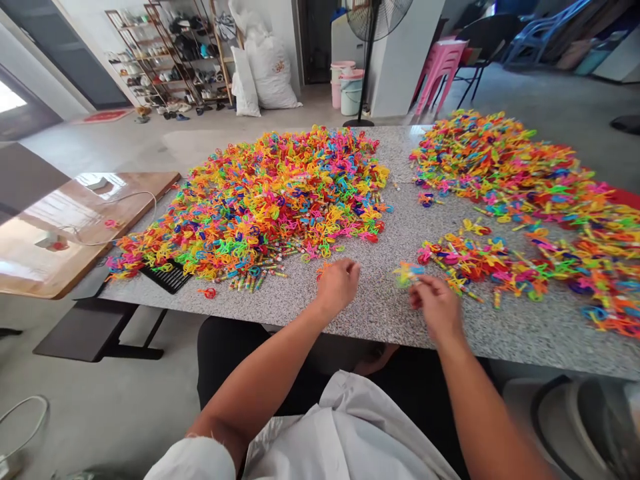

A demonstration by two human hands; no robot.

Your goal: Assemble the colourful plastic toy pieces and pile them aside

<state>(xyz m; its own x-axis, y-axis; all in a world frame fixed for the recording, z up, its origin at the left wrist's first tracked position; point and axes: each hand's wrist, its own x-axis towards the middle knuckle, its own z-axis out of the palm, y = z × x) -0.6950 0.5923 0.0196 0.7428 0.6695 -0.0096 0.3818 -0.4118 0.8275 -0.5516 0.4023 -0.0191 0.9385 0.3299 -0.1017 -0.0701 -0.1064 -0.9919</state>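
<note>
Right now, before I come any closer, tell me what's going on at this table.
Someone is handling small, bright plastic pieces at a speckled table. The right hand holds a colourful piece in its fingertips, beside the loose pieces on the right. The left hand is curled near the left heap; I can't tell whether it grips anything. A second heap spreads along the right side, with a bare strip of tabletop between the two.

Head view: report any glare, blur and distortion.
Head view: glare whitens parts of the wooden tabletop; head view: the right hand and the colourful pieces in its grip look blurred, the left hand less so; head view: wide-angle stretching near the edges.
</note>
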